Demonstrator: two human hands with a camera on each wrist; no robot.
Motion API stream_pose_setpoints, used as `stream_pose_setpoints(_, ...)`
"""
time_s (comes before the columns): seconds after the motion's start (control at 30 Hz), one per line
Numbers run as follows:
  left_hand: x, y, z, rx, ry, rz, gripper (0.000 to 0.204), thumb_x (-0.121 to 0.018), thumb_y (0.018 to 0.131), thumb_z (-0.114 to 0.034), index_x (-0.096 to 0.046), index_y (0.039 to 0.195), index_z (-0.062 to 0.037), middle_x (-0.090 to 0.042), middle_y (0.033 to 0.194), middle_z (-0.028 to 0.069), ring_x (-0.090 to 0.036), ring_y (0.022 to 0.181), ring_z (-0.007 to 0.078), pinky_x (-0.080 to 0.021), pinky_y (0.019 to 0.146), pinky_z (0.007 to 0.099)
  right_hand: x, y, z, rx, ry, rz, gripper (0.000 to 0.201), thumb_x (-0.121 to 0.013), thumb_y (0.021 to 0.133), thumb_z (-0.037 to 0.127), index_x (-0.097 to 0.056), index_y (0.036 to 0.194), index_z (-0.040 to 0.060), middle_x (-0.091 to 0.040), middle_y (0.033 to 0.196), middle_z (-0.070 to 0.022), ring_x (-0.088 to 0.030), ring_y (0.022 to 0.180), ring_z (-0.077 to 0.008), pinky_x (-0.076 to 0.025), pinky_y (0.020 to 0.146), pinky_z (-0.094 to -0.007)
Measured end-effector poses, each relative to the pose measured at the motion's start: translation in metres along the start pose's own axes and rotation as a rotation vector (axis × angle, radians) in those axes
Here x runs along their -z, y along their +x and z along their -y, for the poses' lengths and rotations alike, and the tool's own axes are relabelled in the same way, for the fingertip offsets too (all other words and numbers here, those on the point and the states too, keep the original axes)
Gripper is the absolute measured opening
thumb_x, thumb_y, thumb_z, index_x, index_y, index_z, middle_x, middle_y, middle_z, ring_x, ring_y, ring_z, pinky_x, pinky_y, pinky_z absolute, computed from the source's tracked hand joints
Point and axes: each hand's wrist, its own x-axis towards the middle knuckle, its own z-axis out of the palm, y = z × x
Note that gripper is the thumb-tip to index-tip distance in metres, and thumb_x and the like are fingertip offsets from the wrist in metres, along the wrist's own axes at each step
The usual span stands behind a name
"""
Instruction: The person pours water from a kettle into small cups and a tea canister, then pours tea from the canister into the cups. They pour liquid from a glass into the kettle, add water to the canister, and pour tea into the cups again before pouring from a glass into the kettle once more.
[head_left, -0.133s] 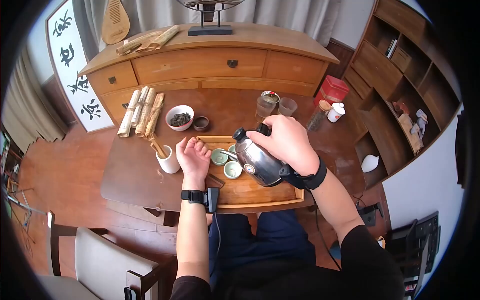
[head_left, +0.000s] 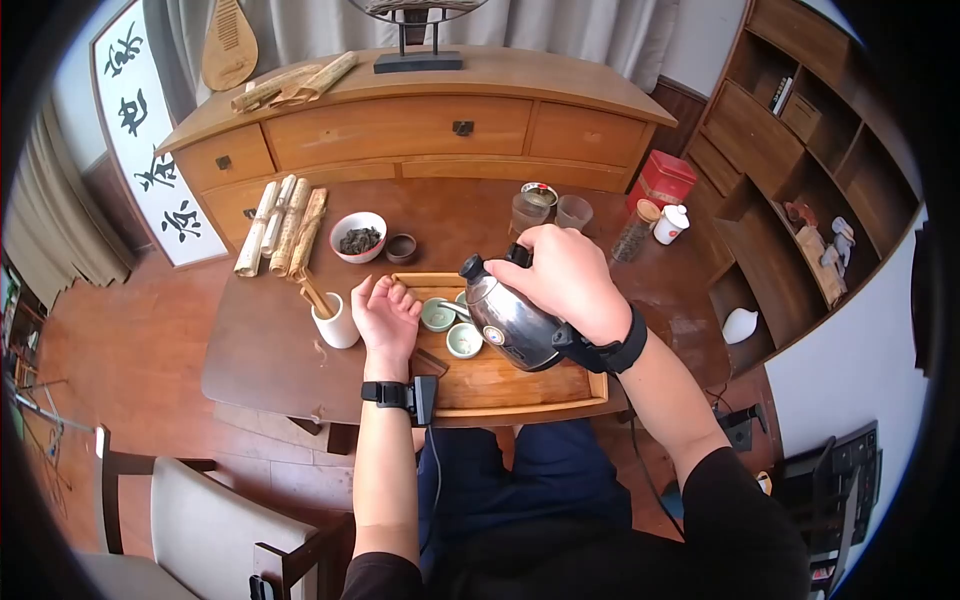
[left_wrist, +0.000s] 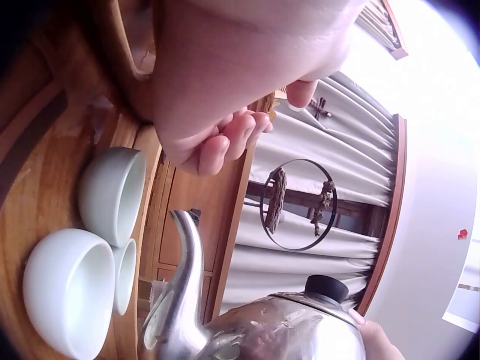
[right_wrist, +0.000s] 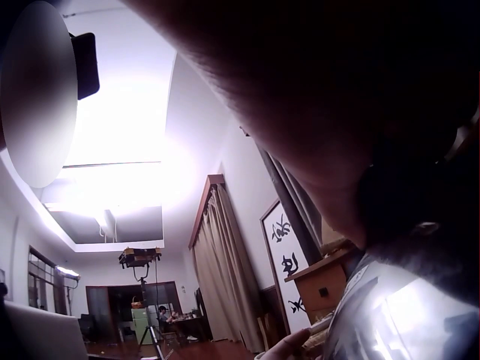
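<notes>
The right hand (head_left: 575,285) grips the handle of a shiny steel kettle (head_left: 515,325), held over the wooden tray (head_left: 520,408). Its spout points left above small pale green cups (head_left: 463,341); no stream of water can be made out. In the left wrist view the kettle (left_wrist: 285,330) stands beyond the white-looking cups (left_wrist: 71,292), its spout upward in that turned picture. Palm up, the left hand (head_left: 388,320) hangs by the tray's left edge, fingers loosely curled and holding nothing. The right wrist view shows glare on the kettle body (right_wrist: 397,315).
A white cup with wooden tools (head_left: 337,322) stands left of the left hand. Behind are a bowl of dark leaves (head_left: 360,238), a small brown cup (head_left: 401,247) and rolled scrolls (head_left: 285,225). Glasses (head_left: 573,213), a corked jar (head_left: 634,234) and a red tin (head_left: 663,180) are back right.
The right hand and kettle have shifted slightly left over the cups. The left hand stays where it was.
</notes>
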Motion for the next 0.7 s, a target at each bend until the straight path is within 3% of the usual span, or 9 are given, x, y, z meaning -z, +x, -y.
stream_pose_setpoints(0.43,0.000,-0.001,0.000,-0.001,0.000,-0.005,0.031,-0.055,0.093,-0.041,-0.056,0.084,-0.0117,-0.043,0.067,-0.0010,-0.040,0.061,0.0146,-0.035,0.059,0.0296,0.007,0.023,0.020,0.041,-0.112,0.110,0.046,-0.077,0.074,0.043,-0.074,0.080,-0.0019,-0.070,0.076,-0.0211,-0.071,0.074,-0.0345,-0.057,0.069,-0.0424)
stream_pose_setpoints(0.7,0.002,0.001,0.000,0.007,0.001,0.001,0.031,-0.055,0.093,-0.042,-0.056,0.084,-0.0116,-0.044,0.067,-0.0010,-0.041,0.061,0.0146,-0.035,0.059,0.0297,0.004,0.035,0.026,0.134,-0.124,0.087,0.042,-0.075,0.072,0.040,-0.072,0.073,-0.0016,-0.068,0.068,-0.0191,-0.070,0.070,-0.0348,-0.056,0.065,-0.0423)
